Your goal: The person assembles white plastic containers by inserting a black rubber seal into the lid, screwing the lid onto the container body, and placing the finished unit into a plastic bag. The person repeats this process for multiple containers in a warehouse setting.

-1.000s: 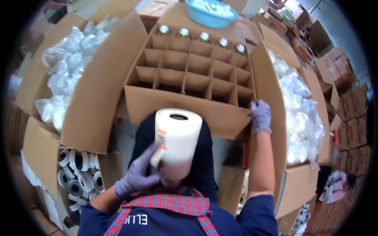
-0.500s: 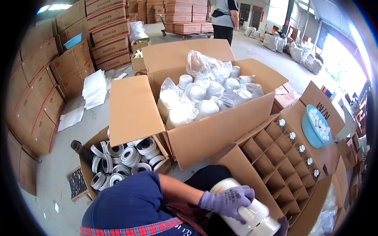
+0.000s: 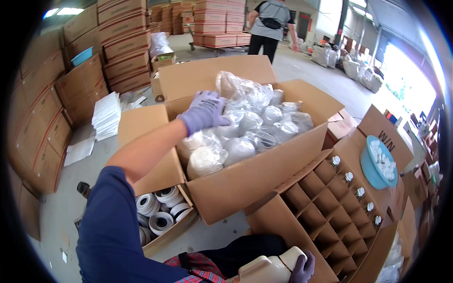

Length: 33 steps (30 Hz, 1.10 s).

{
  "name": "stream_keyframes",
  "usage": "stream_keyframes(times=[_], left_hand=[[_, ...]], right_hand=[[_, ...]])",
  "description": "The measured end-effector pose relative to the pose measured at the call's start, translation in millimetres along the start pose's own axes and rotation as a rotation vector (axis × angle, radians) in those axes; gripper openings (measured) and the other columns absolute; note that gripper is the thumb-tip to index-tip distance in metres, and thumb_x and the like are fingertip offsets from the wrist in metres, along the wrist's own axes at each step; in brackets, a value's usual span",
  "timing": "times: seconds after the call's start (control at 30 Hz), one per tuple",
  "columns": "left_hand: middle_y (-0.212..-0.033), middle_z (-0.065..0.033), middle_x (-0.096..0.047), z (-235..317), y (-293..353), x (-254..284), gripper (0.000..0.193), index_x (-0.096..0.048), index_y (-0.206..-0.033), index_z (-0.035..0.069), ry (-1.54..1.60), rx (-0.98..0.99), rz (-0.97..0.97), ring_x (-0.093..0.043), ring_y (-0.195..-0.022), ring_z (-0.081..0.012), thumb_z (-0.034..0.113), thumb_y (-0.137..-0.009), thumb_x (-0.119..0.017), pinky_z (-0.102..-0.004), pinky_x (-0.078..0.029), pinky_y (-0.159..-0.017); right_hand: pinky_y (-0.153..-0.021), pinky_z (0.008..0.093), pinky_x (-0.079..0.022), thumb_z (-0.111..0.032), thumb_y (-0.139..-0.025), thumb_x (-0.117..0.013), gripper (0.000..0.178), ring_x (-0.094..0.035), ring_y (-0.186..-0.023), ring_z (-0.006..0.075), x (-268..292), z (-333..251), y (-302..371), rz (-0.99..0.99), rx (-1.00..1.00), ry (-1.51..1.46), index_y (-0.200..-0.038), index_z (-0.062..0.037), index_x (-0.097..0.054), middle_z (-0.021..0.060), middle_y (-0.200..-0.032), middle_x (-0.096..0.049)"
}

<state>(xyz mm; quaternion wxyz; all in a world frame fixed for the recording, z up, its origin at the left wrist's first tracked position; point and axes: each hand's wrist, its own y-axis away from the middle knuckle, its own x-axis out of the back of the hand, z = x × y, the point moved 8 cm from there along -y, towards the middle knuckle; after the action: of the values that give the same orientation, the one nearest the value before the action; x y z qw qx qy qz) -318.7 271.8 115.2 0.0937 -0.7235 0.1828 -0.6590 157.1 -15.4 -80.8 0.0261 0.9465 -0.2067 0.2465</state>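
Observation:
My left hand, in a lilac knit glove, is over the left part of a large open carton. Its fingers are stretched out and hold nothing; whether they touch the bags below I cannot tell. White rounded cup-like pieces in clear plastic bags fill that carton. At the lower edge, my gloved right hand grips the end of a cream-coloured jug, which lies tilted over my lap. The jug's lower part is cut off by the picture edge.
A divided carton at the right holds several silver-topped bottle-like pieces in its far-right row. Beyond it stands a blue basin with small white pieces. White and grey rings fill a box at left. A person stands beyond.
My left hand has let go of the jug and swung up and left over the bagged pieces. The jug has shifted down in view, with my right hand on it. The person behind has moved.

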Motion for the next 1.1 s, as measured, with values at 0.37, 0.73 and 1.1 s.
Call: stream_keyframes(times=[0.37, 0.73, 1.1], left_hand=[[-0.076, -0.0049, -0.071, 161, -48, 87, 0.033, -0.075, -0.096, -0.002, 1.148, -0.386, -0.208, -0.064, -0.071, -0.0100, 0.030, -0.095, -0.066, -0.0297, -0.052, -0.064], [-0.144, -0.0252, -0.046, 285, 77, 113, 0.109, -0.034, -0.148, -0.007, 0.963, -1.009, 0.137, -0.044, -0.137, -0.0355, 0.035, -0.066, -0.092, -0.0408, -0.035, -0.113], [-0.086, -0.0009, -0.061, 397, 87, -7, 0.022, -0.060, -0.094, 0.003, 1.950, -0.140, -0.311, -0.055, -0.078, -0.0087, 0.005, -0.079, -0.076, -0.0263, -0.050, -0.073]], right_hand=[[-0.090, 0.0382, -0.050, -0.026, -0.087, -0.067, 0.071, -0.060, -0.102, 0.0260, 78, -50, -9, 0.215, 0.424, -0.029, -0.149, 0.0004, -0.043, 0.0160, -0.122, -0.060], [-0.052, 0.0256, -0.047, -0.011, -0.094, -0.058, 0.013, -0.057, -0.059, 0.0121, 114, -157, -174, 0.014, 0.170, -0.909, -0.099, -0.0010, -0.065, 0.0024, -0.077, -0.062], [-0.095, 0.0407, -0.054, -0.006, -0.087, -0.068, 0.044, -0.066, -0.111, 0.0364, 67, -60, -103, 0.333, 0.530, 0.078, -0.128, 0.0027, -0.056, 0.0231, -0.119, -0.066]])
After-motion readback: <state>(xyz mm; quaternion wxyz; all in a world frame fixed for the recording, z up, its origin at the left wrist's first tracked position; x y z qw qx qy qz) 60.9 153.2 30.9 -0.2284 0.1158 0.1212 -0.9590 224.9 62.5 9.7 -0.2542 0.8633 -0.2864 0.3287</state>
